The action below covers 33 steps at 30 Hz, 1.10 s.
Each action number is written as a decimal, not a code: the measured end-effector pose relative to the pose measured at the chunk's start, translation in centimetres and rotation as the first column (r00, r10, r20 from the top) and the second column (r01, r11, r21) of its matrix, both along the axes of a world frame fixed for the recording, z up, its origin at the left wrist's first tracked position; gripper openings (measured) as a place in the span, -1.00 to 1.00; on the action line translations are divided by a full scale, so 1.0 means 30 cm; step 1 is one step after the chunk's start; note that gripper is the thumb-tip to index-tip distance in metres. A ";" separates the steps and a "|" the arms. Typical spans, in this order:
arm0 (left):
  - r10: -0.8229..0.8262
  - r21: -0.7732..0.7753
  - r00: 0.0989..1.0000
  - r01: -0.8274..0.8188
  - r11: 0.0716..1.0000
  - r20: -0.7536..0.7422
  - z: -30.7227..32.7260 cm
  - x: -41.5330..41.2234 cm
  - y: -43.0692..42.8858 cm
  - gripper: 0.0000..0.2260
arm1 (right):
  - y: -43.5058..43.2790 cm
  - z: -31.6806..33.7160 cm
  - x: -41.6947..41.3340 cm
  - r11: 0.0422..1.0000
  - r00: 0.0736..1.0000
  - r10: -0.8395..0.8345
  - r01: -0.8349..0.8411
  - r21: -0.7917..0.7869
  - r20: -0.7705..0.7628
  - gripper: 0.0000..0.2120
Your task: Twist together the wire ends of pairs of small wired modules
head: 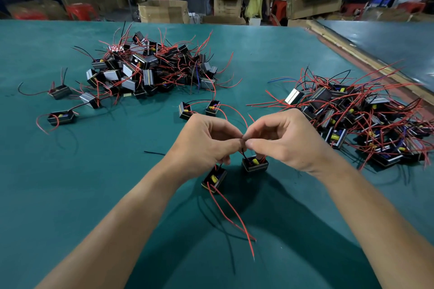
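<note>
We are pinching two modules' (255,164) wire ends (242,149) between left hand (206,141) and right hand (285,138), mid-twist; left heap (145,70) and right heap (357,122) beyond the modules are suggesting many remaining.

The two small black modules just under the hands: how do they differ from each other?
The left module is tilted; the right module sits nearly level. The left module's long red wires trail toward the camera; the right module's red wires run up under the right hand. Both are black open boxes with a yellow part inside, their black wires pinched together between left hand and right hand.
</note>
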<state>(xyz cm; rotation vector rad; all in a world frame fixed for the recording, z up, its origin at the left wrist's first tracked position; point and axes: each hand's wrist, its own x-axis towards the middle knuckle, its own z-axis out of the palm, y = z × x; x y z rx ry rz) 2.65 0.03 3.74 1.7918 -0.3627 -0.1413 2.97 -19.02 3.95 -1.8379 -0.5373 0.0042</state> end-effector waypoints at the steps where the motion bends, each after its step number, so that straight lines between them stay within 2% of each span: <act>1: 0.001 0.003 1.000 -0.001 1.000 0.000 0.001 0.001 0.001 -0.90 | -0.001 -0.002 0.002 1.000 1.000 0.001 -0.001 -0.004 -0.001 -0.93; 4: -0.012 0.007 1.000 0.012 1.000 -0.003 0.005 0.002 0.007 -0.89 | -0.004 -0.009 0.009 0.999 1.000 -0.027 0.028 -0.020 0.006 -0.83; 8: -0.047 0.024 0.999 0.047 0.999 -0.014 0.010 -0.002 0.010 -0.84 | -0.012 -0.009 0.011 0.987 0.993 -0.051 0.067 -0.147 0.111 -0.85; 14: -0.053 0.003 0.991 0.054 0.999 -0.121 0.022 -0.004 0.016 -0.89 | -0.003 -0.017 0.010 0.969 0.955 -0.106 0.161 -0.187 0.277 -0.89; 16: -0.030 -0.001 0.991 0.030 1.000 -0.129 0.023 -0.006 0.010 -0.87 | 0.000 -0.017 0.011 0.966 0.950 -0.119 0.178 -0.187 0.289 -0.87; 19: 0.024 0.003 0.997 -0.024 1.000 -0.079 0.021 -0.010 -0.001 -0.85 | 0.004 -0.010 0.007 0.973 0.971 -0.136 0.169 -0.158 0.198 -0.92; 24: 0.097 0.080 0.990 -0.106 0.991 0.104 0.007 -0.015 -0.018 -0.86 | -0.001 -0.002 0.003 0.975 0.989 -0.150 0.149 -0.162 0.008 -0.77; 28: 0.086 0.163 0.959 -0.134 0.978 0.271 -0.006 -0.020 -0.016 -0.86 | 0.012 -0.001 0.002 0.984 0.976 -0.164 0.151 -0.095 -0.143 -0.75; 33: 0.069 0.213 0.926 -0.158 0.964 0.372 -0.012 -0.019 -0.016 -0.87 | 0.014 0.012 -0.002 0.987 0.962 -0.146 0.127 -0.095 -0.231 -0.78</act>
